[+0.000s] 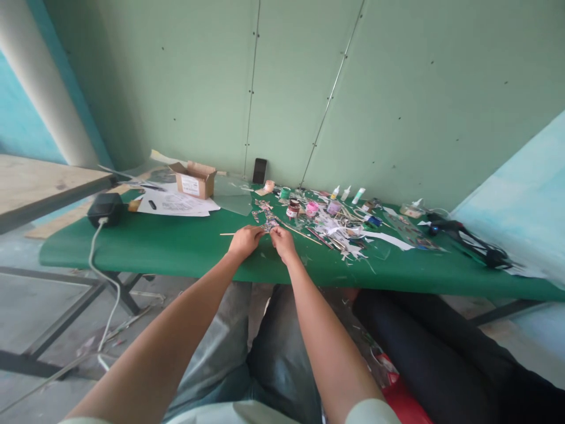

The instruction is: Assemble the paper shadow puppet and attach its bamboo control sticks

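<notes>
Both my hands meet over the near part of the green table (172, 250), fingers bent inward. My left hand (245, 242) and my right hand (282, 242) are closed on a small, patterned, paper-like piece (269, 225), partly hidden by the fingers. A thin wooden stick (226, 234) shows left of my left hand; whether that hand grips it I cannot tell. Just beyond my fingers lie similar patterned scraps (263, 205). Past my right hand a second thin stick (304, 235) slants to the right. A dark red paint jar (292, 208) stands close behind it.
Paper scraps (348, 232), a pink jar (312, 208) and small glue bottles (345, 193) crowd the right. An open cardboard box (194, 181) stands on papers at left, beside a black adapter (105, 209). A phone (260, 171) leans on the wall. Another person's dark-clothed leg (424, 335) is at right.
</notes>
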`<state>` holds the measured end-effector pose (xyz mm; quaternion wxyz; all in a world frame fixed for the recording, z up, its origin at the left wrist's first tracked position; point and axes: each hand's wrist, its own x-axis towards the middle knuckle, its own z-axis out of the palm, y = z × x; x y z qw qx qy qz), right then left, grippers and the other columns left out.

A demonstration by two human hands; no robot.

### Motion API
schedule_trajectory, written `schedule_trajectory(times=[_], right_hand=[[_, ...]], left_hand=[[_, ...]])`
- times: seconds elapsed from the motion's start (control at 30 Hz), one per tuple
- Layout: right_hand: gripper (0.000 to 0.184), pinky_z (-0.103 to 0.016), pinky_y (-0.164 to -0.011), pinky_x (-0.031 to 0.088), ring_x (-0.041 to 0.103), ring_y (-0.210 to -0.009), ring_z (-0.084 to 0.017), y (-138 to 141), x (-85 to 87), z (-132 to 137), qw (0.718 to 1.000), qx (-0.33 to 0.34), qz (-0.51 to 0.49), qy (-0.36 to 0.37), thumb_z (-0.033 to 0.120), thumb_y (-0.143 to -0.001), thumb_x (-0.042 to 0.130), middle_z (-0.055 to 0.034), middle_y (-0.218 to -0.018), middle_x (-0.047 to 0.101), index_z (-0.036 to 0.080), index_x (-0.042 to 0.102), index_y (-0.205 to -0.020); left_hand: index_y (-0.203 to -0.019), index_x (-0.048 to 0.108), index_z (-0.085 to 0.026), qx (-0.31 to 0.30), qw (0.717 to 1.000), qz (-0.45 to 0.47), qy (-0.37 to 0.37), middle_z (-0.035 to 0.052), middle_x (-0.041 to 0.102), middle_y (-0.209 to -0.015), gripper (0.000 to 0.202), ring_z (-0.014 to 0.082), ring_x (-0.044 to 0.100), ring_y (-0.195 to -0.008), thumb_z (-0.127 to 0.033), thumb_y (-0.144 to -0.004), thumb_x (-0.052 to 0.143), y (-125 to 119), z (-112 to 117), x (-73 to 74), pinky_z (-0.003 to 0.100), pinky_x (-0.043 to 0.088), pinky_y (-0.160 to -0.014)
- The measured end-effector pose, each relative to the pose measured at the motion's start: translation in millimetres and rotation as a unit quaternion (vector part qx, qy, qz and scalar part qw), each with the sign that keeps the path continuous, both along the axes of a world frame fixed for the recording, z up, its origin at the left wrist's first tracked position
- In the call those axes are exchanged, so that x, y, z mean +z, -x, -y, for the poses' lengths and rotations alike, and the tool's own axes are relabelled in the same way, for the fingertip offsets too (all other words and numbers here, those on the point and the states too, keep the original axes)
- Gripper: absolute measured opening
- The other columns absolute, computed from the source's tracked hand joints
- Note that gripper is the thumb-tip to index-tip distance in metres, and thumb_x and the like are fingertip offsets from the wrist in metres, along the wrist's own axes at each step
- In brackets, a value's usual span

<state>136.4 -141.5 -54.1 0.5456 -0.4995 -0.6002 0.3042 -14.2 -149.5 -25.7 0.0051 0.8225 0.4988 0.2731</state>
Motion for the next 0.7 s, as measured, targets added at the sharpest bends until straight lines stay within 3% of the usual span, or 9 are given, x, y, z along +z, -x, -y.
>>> schedule_trajectory(times=[0.7], right_hand=[[0.036, -0.026, -0.049, 0.038, 0.047, -0.046, -0.015, 2.7, -2.1, -2.1, 1.0, -0.008, -0.018, -0.008, 0.057, -0.079, 0.054, 0.0031, -0.049, 0.052, 0.021, 0.06, -0.071]], left_hand=[[-0.104, 0.071, -0.02, 0.017, 1.0, -0.003, -0.014, 0.0084, 0.074, -0.103, 0.023, 0.023, 0.067, -0.096, -0.023, -0.094, 0.05, -0.3, 4.3, 4.9, 0.032, 0.048, -0.085]])
